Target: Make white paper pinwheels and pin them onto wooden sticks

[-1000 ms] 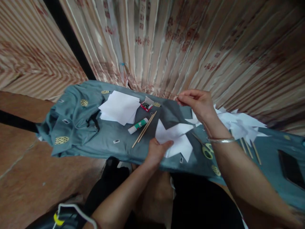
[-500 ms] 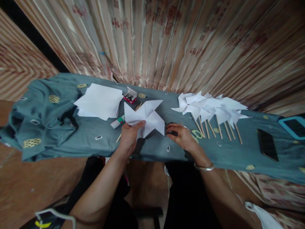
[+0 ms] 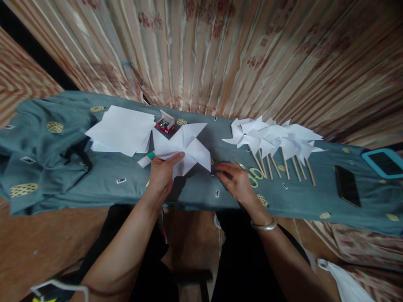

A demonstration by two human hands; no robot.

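A white paper pinwheel [image 3: 195,147] with folded blades is held up above the cloth by my left hand [image 3: 162,172], its thumb pressed on the paper near the centre. To its right, my right hand [image 3: 234,179] is apart from the paper. The thumb and fingers of that hand are brought together in a pinch; whatever is between them is too small to make out. Scissors [image 3: 253,175] with pale green handles lie just beyond this hand. Behind the pinwheel stands an open red-and-white box [image 3: 165,124] of small metal pins.
A stack of white paper [image 3: 122,131] lies at left, near a green-and-white packet [image 3: 146,159]. Several finished pinwheels [image 3: 267,136] on wooden sticks rest at right. Further right are a black phone [image 3: 346,184] and a blue-framed device [image 3: 384,162]. A curtain [image 3: 201,54] hangs behind the table.
The view has shifted slightly, moving most things left in the picture. The pinwheel has turned a little in my left hand. My right hand has drawn a little away from the scissors, which show more.
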